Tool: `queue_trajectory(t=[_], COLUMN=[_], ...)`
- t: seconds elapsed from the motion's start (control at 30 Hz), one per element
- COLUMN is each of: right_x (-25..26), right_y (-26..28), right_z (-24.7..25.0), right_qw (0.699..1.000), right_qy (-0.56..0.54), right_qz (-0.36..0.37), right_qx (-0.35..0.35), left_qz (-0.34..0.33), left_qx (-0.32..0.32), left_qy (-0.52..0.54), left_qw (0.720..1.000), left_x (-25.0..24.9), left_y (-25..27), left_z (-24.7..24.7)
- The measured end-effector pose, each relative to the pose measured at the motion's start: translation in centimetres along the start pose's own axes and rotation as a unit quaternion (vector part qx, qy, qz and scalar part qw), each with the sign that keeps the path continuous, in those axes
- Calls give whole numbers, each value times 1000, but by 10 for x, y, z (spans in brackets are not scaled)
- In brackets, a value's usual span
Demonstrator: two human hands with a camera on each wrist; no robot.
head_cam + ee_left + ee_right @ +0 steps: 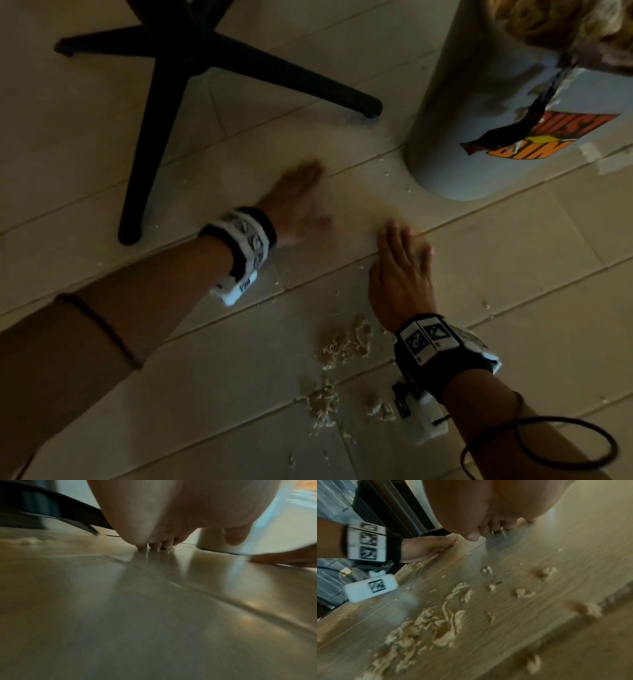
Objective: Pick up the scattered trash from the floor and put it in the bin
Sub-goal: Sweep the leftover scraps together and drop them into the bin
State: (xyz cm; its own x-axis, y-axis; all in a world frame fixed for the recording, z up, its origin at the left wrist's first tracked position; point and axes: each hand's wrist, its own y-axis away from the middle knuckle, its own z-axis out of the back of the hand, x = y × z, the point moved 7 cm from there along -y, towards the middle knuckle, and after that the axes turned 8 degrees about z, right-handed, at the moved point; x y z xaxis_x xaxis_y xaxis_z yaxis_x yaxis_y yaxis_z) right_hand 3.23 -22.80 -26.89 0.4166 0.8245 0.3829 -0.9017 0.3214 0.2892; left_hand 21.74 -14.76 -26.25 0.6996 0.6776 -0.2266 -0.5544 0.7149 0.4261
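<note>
Nearest, we are looking down at pale crumbly scraps (346,346) lying scattered on the tiled floor (513,274), bunched in loose clumps just beside our right wrist; from the right wrist view the same scraps (436,622) are spreading across the tiles in curls and flakes, with smaller bits strewn further out; past them, our right hand (399,274) is lying flat with straight fingers (488,532) touching the floor along a tile joint, holding nothing; whether any scrap is sitting under the palm we cannot tell; a little further and to the left, our left hand (298,202) is blurring in the head view, its fingers (154,546) reaching down with the tips on the floor, spread and loose rather than closed on anything; a tiny pale speck is lying just beside those fingertips; the two hands are sitting near each other but apart; beyond the right hand, the grey round bin (479,120) is standing upright on the floor, bearing a torn orange sticker (548,137), with something pale and fibrous showing at its top; furthest on the left, the black legs of a chair base (191,68) are splaying over the tiles, one foot ending close to our left forearm.
</note>
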Motion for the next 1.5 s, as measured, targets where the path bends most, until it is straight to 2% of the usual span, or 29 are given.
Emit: queue_trajectory(t=[0.07, 0.13, 0.2, 0.27, 0.33, 0.43, 0.53, 0.67, 0.77, 0.83, 0.9, 0.93, 1.0, 1.1, 1.17, 1.27, 1.33, 1.4, 1.43, 1.47, 1.5], right_x=[0, -1, -2, -2, -1, -1, -2, -4, -3, -3, -4, -5, -7, -12, -19, -46, -67, -86, -94, -100, -102], right_y=[0, 1, 1, 1, 0, 1, 1, -1, -1, -1, 0, -1, -2, -2, 1, 17, 31, 41, 46, 50, 53], right_z=[0, 0, 0, 0, 1, 5, 6, 8, 10, 12, 12, 12, 14, 22, 31, 43, 46, 41, 37, 33, 30], right_qw=[1000, 1000, 1000, 1000, 1000, 1000, 1000, 999, 999, 999, 998, 998, 998, 995, 991, 976, 970, 971, 971, 972, 974], right_qy=[1, 0, -3, -3, -5, -9, -12, -29, -43, -52, -54, -54, -56, -91, -133, -188, -173, -142, -127, -114, -103], right_qz=[1, -3, -7, -8, -6, 2, 8, 5, 6, 5, 7, 8, 14, 29, 25, -38, -71, -113, -135, -150, -155], right_qx=[-3, -2, 4, 15, 20, 15, 19, 11, 10, 16, 26, 32, 39, 29, -3, -100, -158, -158, -149, -139, -131], left_qz=[-98, -126, -60, 49, 127, 152, 104, -12, -134, -225, -281, -279, -220, -148, -129, -163, -247, -322, -320, -282, -212], left_qx=[42, 36, -13, -56, -61, -32, -16, 25, 19, 36, 64, 53, 7, 2, 10, 9, 36, 54, 39, 6, -32], left_qy=[-46, -22, 31, 37, 24, -14, -56, -101, -158, -197, -162, -117, -63, -74, -98, -148, -156, -113, -86, -52, -14], left_qw=[993, 991, 998, 997, 990, 988, 993, 994, 978, 954, 944, 952, 973, 986, 987, 975, 956, 938, 943, 958, 977], left_x=[-27, -28, -7, 20, 36, 26, -12, -60, -86, -93, -91, -89, -85, -97, -110, -118, -116, -103, -89, -69, -43], left_y=[28, 37, 18, -13, -51, -102, -120, -102, -59, -28, -12, -15, -32, -57, -57, -32, 2, 37, 47, 50, 48], left_z=[-23, -24, -3, 22, 39, 40, 36, 16, -11, -29, -30, -22, -1, 11, 4, -26, -52, -67, -64, -54, -39])
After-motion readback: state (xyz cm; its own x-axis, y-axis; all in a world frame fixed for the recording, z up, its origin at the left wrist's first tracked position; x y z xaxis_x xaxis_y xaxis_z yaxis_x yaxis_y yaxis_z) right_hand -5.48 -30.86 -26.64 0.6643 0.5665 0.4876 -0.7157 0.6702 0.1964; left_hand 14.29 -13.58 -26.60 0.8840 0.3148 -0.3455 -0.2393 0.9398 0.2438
